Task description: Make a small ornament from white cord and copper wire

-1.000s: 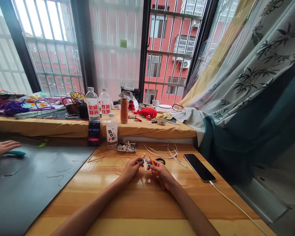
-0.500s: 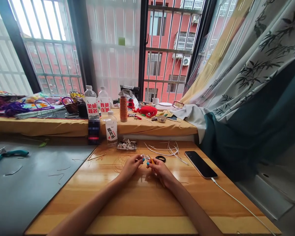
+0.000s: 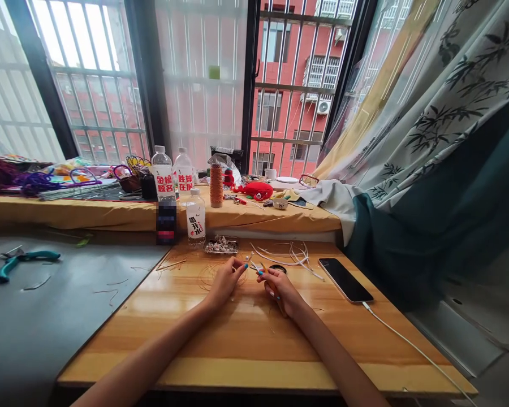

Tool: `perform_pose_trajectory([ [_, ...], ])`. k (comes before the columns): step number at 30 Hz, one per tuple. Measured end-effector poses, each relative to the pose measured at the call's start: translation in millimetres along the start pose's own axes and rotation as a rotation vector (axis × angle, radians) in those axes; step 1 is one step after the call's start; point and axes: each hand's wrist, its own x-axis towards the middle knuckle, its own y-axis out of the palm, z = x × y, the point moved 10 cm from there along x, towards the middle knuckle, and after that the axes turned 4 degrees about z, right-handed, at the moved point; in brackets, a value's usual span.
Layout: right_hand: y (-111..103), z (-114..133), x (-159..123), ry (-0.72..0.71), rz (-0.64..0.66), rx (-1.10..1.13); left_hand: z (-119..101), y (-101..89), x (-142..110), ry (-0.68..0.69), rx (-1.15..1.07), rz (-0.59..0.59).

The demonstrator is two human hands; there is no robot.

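My left hand is over the middle of the wooden table, thumb and finger pinched on a tiny whitish piece whose kind I cannot make out. Just to its right, my right hand is closed around a slim orange tool. Part of that tool is hidden by the fingers, and its kind is unclear. The two sets of fingertips are close together but apart. Behind the right hand lies a black ring-shaped thing. Loops of thin copper-coloured wire spread beside the left hand.
A tray of small white pieces stands behind the hands, near a labelled bottle. White cords and a phone with a charging cable lie to the right. Teal-handled pliers rest on the grey mat. A thread spool stands on the ledge.
The view has shifted slightly. My hands have moved a little apart, and the right fingers have changed their hold on the orange tool.
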Motion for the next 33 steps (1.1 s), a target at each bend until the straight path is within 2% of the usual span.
perform_pose_trajectory([
  [2,-2,4,-1,-0.025,-0.029,0.009,-1,-1.5,-1,0.011,0.088,-0.018],
  [4,-1,8,-2,-0.045,-0.042,0.008,-3,3.8,-1,0.022,0.12,0.03],
  [7,3,8,-1,-0.054,-0.025,-0.027,-11,13.4,-3,0.074,0.06,0.117],
  [11,10,0,0,-0.021,0.028,-0.126,-18,18.4,-3,0.125,-0.018,0.172],
  [14,11,-4,0,-0.018,0.038,-0.176,-12,23.3,-2,0.077,-0.112,0.227],
  [17,9,-5,2,-0.03,0.018,-0.192,2,27.8,-1,-0.046,-0.241,0.256],
  [20,3,-3,4,-0.032,-0.03,-0.167,10,26.6,0,-0.143,-0.36,0.217],
  [25,-1,5,2,-0.06,-0.042,-0.186,11,19.4,2,-0.178,-0.495,0.129],
  [27,-5,17,-2,-0.145,-0.095,-0.335,12,19.3,2,-0.189,-0.503,0.128],
  [29,-4,37,-11,-0.305,-0.171,-0.594,11,20.3,1,-0.195,-0.505,0.138],
  [31,8,53,-23,-0.467,-0.202,-0.913,11,21.0,0,-0.194,-0.508,0.145],
  [33,22,57,-29,-0.546,-0.189,-1.183,12,21.6,-1,-0.197,-0.505,0.149],
])
